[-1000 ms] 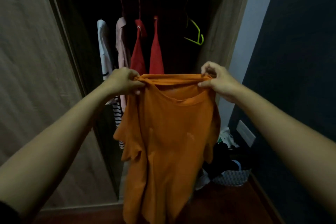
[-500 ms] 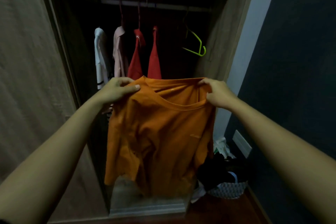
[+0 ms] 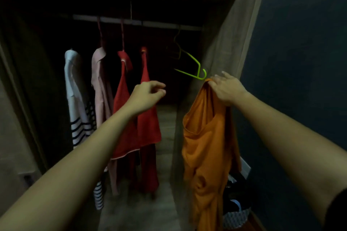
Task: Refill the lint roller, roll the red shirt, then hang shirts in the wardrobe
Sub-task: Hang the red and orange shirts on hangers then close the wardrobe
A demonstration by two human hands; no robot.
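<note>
While the right hand [image 3: 228, 89] pinches the orange shirt [image 3: 206, 137] by its top, the left hand [image 3: 147, 94] hovers loosely curled, empty. The shirt's hem is cut off below.

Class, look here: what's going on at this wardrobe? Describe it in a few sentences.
A person stands at an open wardrobe. The right hand grips an orange T-shirt by its top, so it hangs bunched. The left hand holds nothing and reaches towards an empty green hanger on the rail. A striped white top, a pink shirt, a red shirt and a second red garment hang there. The orange T-shirt is not yet hung.
</note>
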